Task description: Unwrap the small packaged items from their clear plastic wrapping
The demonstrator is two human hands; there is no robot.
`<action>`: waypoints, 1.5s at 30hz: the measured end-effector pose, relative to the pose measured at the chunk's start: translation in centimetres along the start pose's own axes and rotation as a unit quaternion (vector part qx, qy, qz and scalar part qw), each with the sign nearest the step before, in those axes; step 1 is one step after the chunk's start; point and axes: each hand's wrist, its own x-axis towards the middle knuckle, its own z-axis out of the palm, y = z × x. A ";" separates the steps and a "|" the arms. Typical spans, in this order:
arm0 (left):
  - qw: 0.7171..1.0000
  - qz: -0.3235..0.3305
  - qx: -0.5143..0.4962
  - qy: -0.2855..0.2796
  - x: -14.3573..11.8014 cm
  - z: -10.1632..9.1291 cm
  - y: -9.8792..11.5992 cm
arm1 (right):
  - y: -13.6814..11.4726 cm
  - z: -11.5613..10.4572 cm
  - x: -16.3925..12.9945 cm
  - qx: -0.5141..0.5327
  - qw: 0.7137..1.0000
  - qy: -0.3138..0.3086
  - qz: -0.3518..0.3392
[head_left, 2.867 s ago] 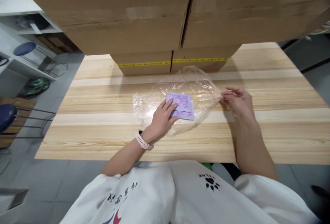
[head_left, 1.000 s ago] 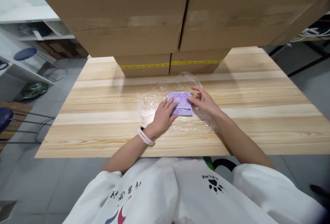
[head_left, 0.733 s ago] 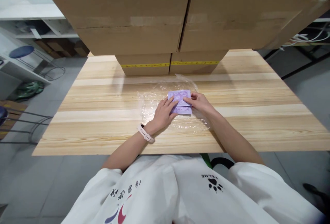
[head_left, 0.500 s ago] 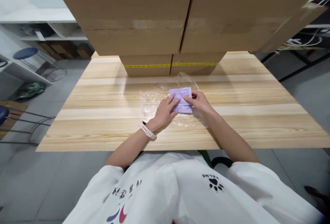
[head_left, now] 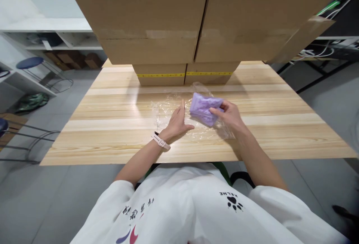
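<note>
Purple packets (head_left: 206,110) shifted toward 3 o'clock and now tilted, left hand (head_left: 176,122) off them; half a second ago they lay flat under both hands.
Clock centred on packets: right hand (head_left: 231,115) at 3-4, thumb and fingers pinching their right edge. Left hand at 8, just beside, holding nothing; fingers pressed together pointing to 12, thumb spread out toward 3. Can't tell if its palm touches the clear plastic bag (head_left: 164,106). Bag is crumpled around and below the packets on the wooden table (head_left: 103,118); can't tell if packets sit inside or on top. Pale watch band (head_left: 160,141) on left wrist, 8 o'clock. Cardboard boxes (head_left: 157,49) stacked at 11-1, lower ones with yellow tape (head_left: 161,75). White cables (head_left: 314,54) at 2.
</note>
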 end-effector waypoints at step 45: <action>0.699 -0.210 -0.682 -0.044 2.5 -4.0 6.2 | 0.5 0.8 0.9 0.276 0.929 -0.173 0.177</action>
